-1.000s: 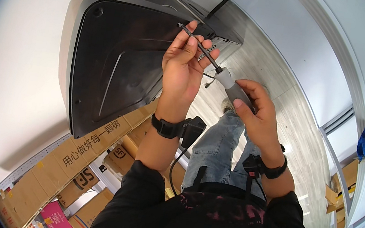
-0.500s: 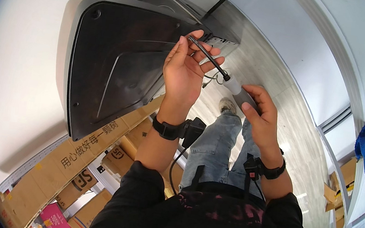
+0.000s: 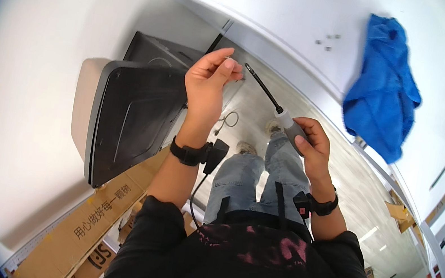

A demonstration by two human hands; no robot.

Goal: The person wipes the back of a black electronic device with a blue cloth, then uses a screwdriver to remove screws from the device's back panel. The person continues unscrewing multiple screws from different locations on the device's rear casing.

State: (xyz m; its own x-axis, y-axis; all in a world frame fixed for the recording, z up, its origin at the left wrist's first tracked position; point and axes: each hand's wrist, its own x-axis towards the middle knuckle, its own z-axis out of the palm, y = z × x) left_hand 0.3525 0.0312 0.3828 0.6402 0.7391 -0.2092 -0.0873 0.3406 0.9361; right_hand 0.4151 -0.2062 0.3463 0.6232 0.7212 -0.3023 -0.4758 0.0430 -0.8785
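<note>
My right hand [image 3: 312, 146] is closed around the grey handle of a screwdriver [image 3: 266, 92], its black shaft pointing up and to the left. My left hand [image 3: 207, 83] is raised just left of the screwdriver's tip, thumb and fingers pinched together. Something tiny and pale seems to show at its fingertips, too small to name. The tip is apart from the left hand. Left of that hand stands a pale casing with a black panel [image 3: 137, 118] that has a raised outline and small round spots at its corners.
A white table [image 3: 286, 11] spans the far side, holding several small metal pieces [image 3: 328, 48] and a blue cloth [image 3: 383, 87] that hangs over its edge. Behind the casing is a dark box [image 3: 161, 51]. Cardboard [image 3: 91, 223] stands at lower left; a cable [image 3: 230, 119] lies on the floor.
My left hand has come away from the screwdriver's tip and its fingers have drawn together. The view has swung right, bringing more of the table and blue cloth into sight.
</note>
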